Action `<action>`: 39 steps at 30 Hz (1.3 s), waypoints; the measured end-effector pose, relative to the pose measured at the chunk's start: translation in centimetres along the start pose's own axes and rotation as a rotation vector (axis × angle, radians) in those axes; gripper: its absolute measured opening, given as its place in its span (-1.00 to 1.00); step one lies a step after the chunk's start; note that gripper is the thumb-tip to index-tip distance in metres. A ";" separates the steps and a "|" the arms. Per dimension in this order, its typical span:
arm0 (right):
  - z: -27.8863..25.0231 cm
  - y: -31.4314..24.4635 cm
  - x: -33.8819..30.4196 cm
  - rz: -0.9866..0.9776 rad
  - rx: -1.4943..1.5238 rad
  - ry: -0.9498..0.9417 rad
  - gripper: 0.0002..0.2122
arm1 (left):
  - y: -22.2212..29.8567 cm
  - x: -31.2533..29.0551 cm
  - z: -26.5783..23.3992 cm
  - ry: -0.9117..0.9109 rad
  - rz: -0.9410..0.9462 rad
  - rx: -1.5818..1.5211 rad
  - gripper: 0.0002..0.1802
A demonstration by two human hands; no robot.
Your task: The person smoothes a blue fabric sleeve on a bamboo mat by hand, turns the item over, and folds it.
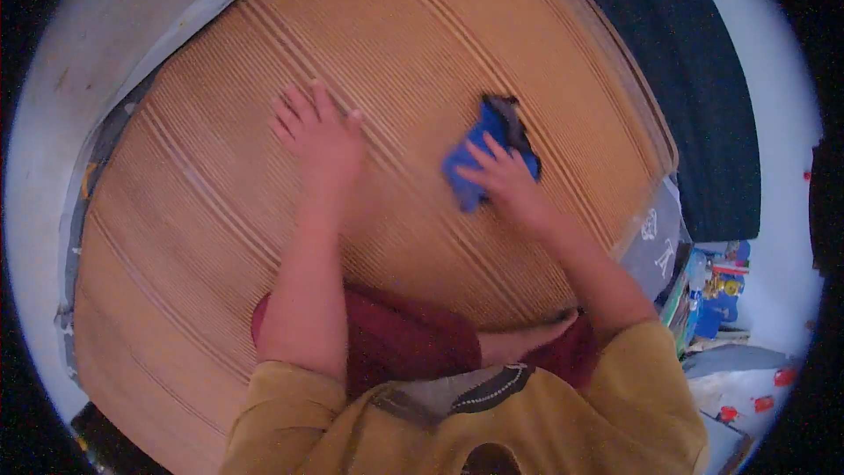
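Tan woven matting with brown stripes is filling most of the head view: a broad mat (220,185) whose left edge is running along a pale wall (70,105) and whose right edge is curving beside a dark panel (694,105). What is supporting the mat underneath is not showing.

A person in a mustard shirt (387,431) and maroon shorts (404,334) is sitting at the mat's near edge, legs folded, which is probably why both arms are reaching forward over the weave.

The left hand (321,136) is lying empty, palm down with its fingers fanned out, toward the mat's left edge; it seems to be bracing the leaning body and perhaps holding the surface steady.

The right hand (505,174) is resting on a blue and black cloth (465,192), its fingers spreading across the top rather than curling around it. Such a flat hold is likely keeping the cloth bunched against the mat. The cloth is lying between the mat's middle and its right edge, its black part pointing toward the far edge; its near side is blurring.

Past the mat's near right corner, grey fabric (651,246) with white drawings is lying beside a cluster of small bottles and packets (725,286).
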State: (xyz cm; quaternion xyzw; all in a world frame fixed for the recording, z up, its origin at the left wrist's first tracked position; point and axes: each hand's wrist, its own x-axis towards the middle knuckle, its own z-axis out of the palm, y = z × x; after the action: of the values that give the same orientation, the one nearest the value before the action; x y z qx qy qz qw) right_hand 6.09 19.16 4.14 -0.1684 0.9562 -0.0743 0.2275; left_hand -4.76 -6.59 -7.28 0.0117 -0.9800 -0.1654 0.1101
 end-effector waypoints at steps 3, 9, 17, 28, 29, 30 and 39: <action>5.2 3.1 -10.3 0.040 0.050 -0.024 -0.35 | -1.4 0.2 0.1 0.021 0.070 0.031 -0.15; 6.9 4.1 -23.5 0.098 0.105 -0.128 -0.38 | -2.2 1.0 -2.6 -0.129 0.104 0.200 -0.20; 9.7 5.4 -21.6 0.039 0.076 -0.025 -0.37 | -0.2 0.6 -5.9 -0.358 0.001 0.170 -0.19; 0.9 -1.0 5.1 -0.158 0.041 0.187 -0.28 | 0.4 -0.3 -5.6 -0.266 -0.055 0.014 -0.24; 0.4 -1.6 8.6 -0.197 0.032 0.211 -0.28 | 0.2 -0.4 -5.7 -0.288 -0.070 0.061 -0.21; -0.2 -1.7 11.9 -0.214 0.001 0.256 -0.31 | 0.4 -0.3 -5.3 -0.312 -0.074 0.094 -0.18; -7.4 -4.2 39.2 -0.247 -0.235 0.533 -0.44 | 1.0 0.1 -3.9 -0.156 -0.046 -0.021 -0.15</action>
State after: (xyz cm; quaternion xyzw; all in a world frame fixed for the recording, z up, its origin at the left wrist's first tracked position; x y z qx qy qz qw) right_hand -29.01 1.81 -4.41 -0.2829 0.9565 -0.0319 -0.0630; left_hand -4.00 -6.89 -3.29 0.0202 -0.9833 -0.1784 0.0295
